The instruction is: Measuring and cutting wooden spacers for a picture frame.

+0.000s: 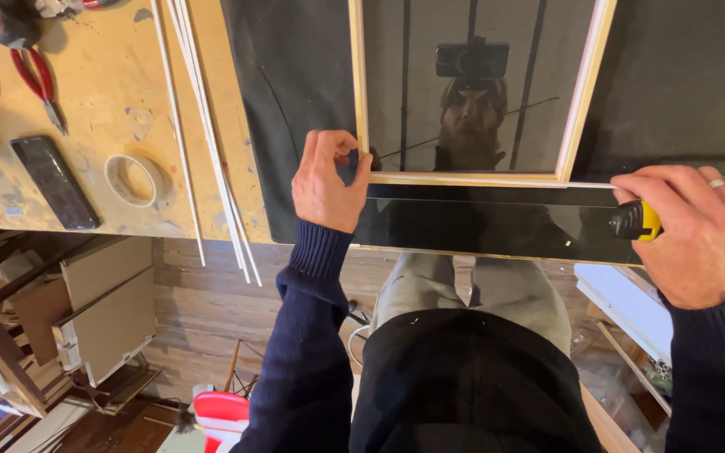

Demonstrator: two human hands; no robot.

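The plywood surface (102, 109) runs far and left of me, and a black mat (295, 75) covers its right part under everything I am working on. On that mat lies the biggest piece, a wooden frame (360, 92) of pale strips around a dark, glossy pane (480, 50) that mirrors the room above. I judge the pane stiff but fragile and slick, so I would take the frame by its wooden edges, never press on the middle. The strips look thin and light, likely to flex or snap if twisted.

Along the frame's near rail lies a long thin pale strip (463, 179), reaching right towards my other hand. Below it a dark glossy band (480, 222) runs along the near edge of the surface.

My left hand (326, 180) sits at the frame's near left corner, fingers curled, thumb and forefinger pinched close together at the corner; whether they nip anything I cannot tell. My right hand (702, 231) is closed round a yellow and black utility knife (639, 220), its nose pointing left at the strip's right end. The grip is firm, the handle mostly hidden in my fist.

Far left lie a bundle of thin white rods (203, 126), a dark phone (54, 182), a roll of tape (134, 179) and red-handled pliers (37, 80).
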